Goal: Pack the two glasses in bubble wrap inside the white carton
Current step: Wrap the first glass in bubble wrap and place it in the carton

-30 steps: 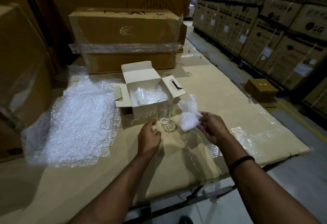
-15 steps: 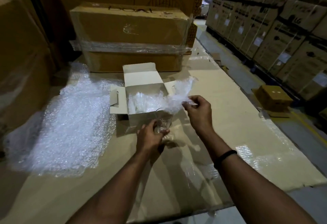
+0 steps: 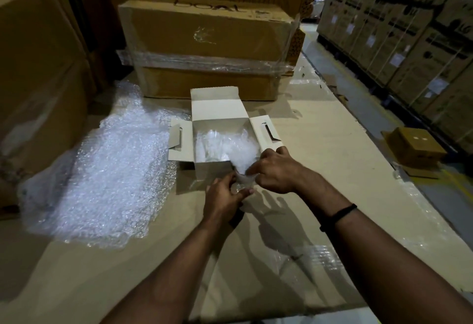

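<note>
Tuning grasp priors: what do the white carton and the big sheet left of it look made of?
White carton: likely thin paperboard, matte white; creased flaps, cut slots. Sheet: clear plastic bubble wrap, glossy; glinting bubbles.

Left hand [image 3: 225, 198] curled gripping, right hand [image 3: 279, 170] pinching; forearms extended.

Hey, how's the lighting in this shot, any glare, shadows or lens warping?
Head view: dim overall, dark toward the corners; the bubble wrap sheet glares white; the left hand, gripping the glass, and the right hand, pinching a bubble wrap piece, throw a hard shadow on the cardboard surface; the glass is barely legible; the wide lens bows the stacked boxes at right.
</note>
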